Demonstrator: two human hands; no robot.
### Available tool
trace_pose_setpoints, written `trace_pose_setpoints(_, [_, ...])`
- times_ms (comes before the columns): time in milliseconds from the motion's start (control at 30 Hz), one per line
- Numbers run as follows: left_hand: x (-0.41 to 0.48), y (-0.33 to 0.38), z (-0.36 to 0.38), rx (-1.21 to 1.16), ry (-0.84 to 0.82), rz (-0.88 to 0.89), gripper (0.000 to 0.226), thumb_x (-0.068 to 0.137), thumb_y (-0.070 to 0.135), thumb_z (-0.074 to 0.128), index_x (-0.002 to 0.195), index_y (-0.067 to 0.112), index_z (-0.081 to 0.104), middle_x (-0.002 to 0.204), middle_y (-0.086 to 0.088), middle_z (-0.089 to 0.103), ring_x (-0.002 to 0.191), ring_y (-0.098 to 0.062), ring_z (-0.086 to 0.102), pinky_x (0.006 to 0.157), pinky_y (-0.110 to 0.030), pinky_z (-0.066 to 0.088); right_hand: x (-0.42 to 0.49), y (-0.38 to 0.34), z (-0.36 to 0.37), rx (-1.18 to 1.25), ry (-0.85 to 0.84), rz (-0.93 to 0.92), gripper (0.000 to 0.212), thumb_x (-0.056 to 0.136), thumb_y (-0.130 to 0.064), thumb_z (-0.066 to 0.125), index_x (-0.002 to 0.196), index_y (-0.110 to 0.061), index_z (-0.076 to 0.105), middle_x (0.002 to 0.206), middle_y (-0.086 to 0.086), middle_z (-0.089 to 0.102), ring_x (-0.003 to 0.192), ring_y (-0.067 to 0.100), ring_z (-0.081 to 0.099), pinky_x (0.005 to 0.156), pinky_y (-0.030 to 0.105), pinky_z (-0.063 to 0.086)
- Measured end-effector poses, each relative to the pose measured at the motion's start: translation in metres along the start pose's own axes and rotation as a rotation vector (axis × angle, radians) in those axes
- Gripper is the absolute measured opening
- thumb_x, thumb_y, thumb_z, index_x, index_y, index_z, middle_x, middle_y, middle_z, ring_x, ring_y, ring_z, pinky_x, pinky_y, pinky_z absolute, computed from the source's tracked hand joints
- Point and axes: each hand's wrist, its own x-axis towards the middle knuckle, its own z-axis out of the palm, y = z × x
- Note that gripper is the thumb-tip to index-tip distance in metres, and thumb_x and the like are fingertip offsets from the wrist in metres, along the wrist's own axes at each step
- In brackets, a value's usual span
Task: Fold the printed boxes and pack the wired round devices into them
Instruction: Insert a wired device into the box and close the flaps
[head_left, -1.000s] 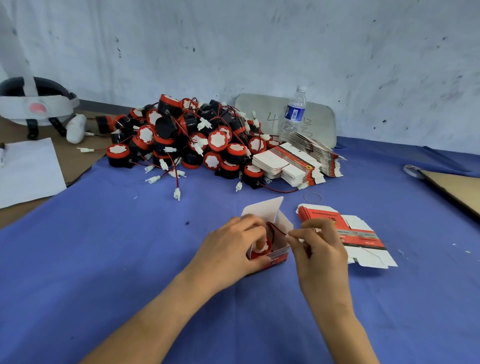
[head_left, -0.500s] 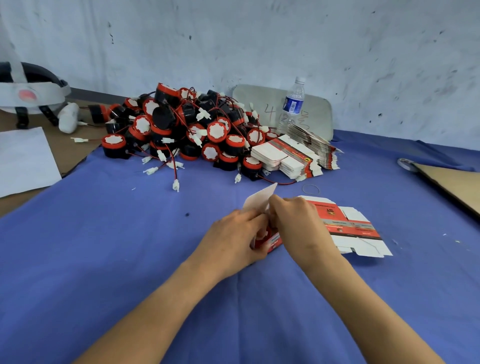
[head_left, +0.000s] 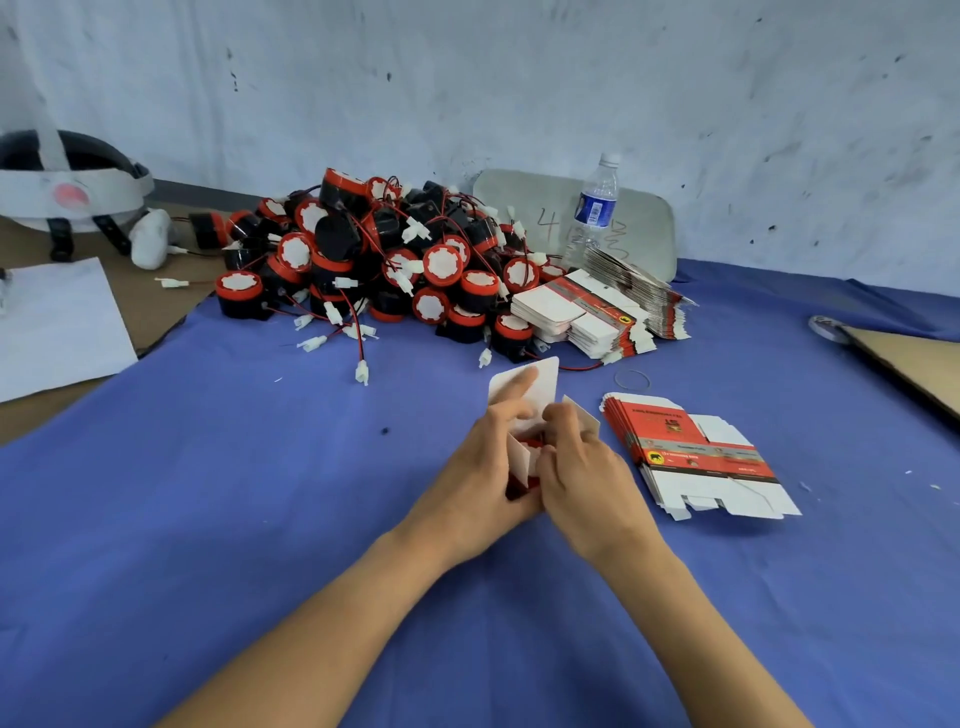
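— Cardboard, white inside and red outside, is what is gripped at the centre of the frame: a small printed box (head_left: 524, 447) is held between both hands, just above the blue cloth (head_left: 260, 519) that covers the worktop.

— How are the hands placed?

— The left hand (head_left: 480, 486) is wrapped around the box from the left, with its forefinger laid against the raised white flap (head_left: 540, 379). The right hand (head_left: 584, 475) is closed on the box from the right, its fingers curled over the open top, where a side flap is seen standing up behind the knuckles. Something red is glimpsed inside the box; whether it is a device cannot be told.

— And the rest of the task's things?

— A stack of flat unfolded boxes (head_left: 696, 452) is laid just to the right of the hands, near them but apart. A large pile of round devices (head_left: 384, 260), black with red rims and white faces, is heaped in the upper middle of the frame, with red wires and white connectors trailing toward the viewer. More flat boxes (head_left: 597, 312) are stacked against the right edge of that pile.

— Anything else?

— A water bottle (head_left: 597, 208) is stood upright behind those stacks, before a grey board (head_left: 644, 228) leaned on the wall. A white sheet of paper (head_left: 57, 322) is laid at the left edge, and a headset (head_left: 67, 192) is seen at the upper left.
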Motion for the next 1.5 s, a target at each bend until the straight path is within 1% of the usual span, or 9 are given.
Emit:
trace_pose_setpoints(133, [0.0,-0.005,0.003,0.241,-0.05,0.003,0.068,0.093,0.026,0.06,0.15,0.017,0.022,0.15,0.018,-0.036,0.143,-0.02,0.018,0.113,-0.04,0.026,-0.007,0.003,0.011,-0.187,0.088,-0.136,0.028,0.098,-0.008,0.035,0.108,-0.003,0.061,0.123,0.005,0.058,0.118,0.035,0.049,0.078,0.039,0.046])
trace_pose_setpoints(233, [0.0,-0.008,0.004,0.354,-0.14,-0.023,0.077,0.1,0.033,0.044,0.147,0.03,-0.017,0.147,0.013,-0.042,0.148,-0.017,-0.013,0.119,-0.049,0.004,-0.01,0.005,0.015,-0.229,0.324,-0.103,0.036,0.091,-0.02,0.033,0.081,-0.014,0.068,0.096,-0.005,0.071,0.111,0.028,0.057,0.089,0.043,0.035])
trace_pose_setpoints(500, [0.006,-0.015,0.003,0.277,-0.223,-0.086,0.047,0.102,0.038,0.036,0.149,0.031,0.03,0.154,0.023,0.018,0.143,-0.01,0.018,0.116,-0.047,0.017,-0.004,0.025,0.027,-0.011,0.532,-0.087,0.038,0.094,-0.027,0.04,0.082,-0.016,0.074,0.151,-0.005,0.038,0.144,0.025,0.017,0.107,0.042,0.019])
trace_pose_setpoints(633, [0.008,-0.013,0.001,0.194,-0.191,-0.105,0.046,0.102,0.036,0.04,0.145,0.037,0.028,0.143,0.029,0.027,0.14,-0.007,0.024,0.116,-0.045,0.018,-0.005,0.032,0.026,0.459,0.451,-0.1,0.019,0.094,-0.005,0.056,0.095,-0.007,0.075,0.134,-0.005,0.048,0.118,-0.012,0.047,0.091,0.005,0.033])
trace_pose_setpoints(767, [0.005,-0.012,-0.002,0.068,-0.164,-0.104,0.058,0.104,0.028,0.038,0.142,0.055,0.005,0.142,0.031,0.034,0.132,-0.008,0.031,0.115,-0.038,0.024,-0.01,0.03,0.028,0.592,0.437,-0.091,0.045,0.096,-0.027,0.049,0.136,-0.047,0.045,0.111,-0.005,0.071,0.095,0.005,0.065,0.082,0.016,0.049])
trace_pose_setpoints(900, [0.004,-0.015,0.0,-0.145,-0.097,-0.214,0.066,0.104,0.013,0.036,0.14,0.06,0.008,0.14,0.011,0.048,0.13,-0.007,0.034,0.114,-0.027,0.026,-0.006,0.028,0.028,0.638,0.451,0.012,0.037,0.097,-0.027,0.053,0.12,-0.056,0.05,0.093,-0.022,0.068,0.081,-0.002,0.063,0.072,0.015,0.048])
trace_pose_setpoints(1067, [0.007,-0.011,0.002,-0.167,-0.008,-0.19,0.082,0.099,0.0,0.036,0.129,0.074,0.019,0.117,0.035,0.04,0.119,-0.005,0.037,0.103,-0.011,0.026,-0.002,0.035,0.025,0.951,0.291,0.141,0.016,0.085,-0.006,0.07,0.082,-0.021,0.073,0.116,-0.012,0.057,0.105,-0.004,0.057,0.079,0.014,0.049])
trace_pose_setpoints(1367, [0.009,-0.008,0.008,-0.15,0.234,-0.053,0.101,0.084,-0.019,0.044,0.141,0.05,-0.004,0.153,0.021,-0.016,0.139,0.015,-0.012,0.105,0.001,0.004,0.007,0.039,0.026,1.128,0.159,0.019,0.074,0.088,0.012,0.055,0.135,-0.044,0.039,0.107,-0.009,0.066,0.103,0.004,0.062,0.083,0.017,0.049])
trace_pose_setpoints(1500, [0.01,-0.012,0.005,-0.408,0.137,-0.162,0.101,0.091,-0.018,0.041,0.137,0.061,-0.004,0.154,0.026,0.018,0.143,0.002,0.019,0.115,-0.023,0.026,0.005,0.036,0.025,1.036,0.207,-0.113,0.054,0.081,0.022,0.047,0.11,-0.02,0.061,0.11,0.001,0.065,0.111,0.02,0.059,0.093,0.028,0.048])
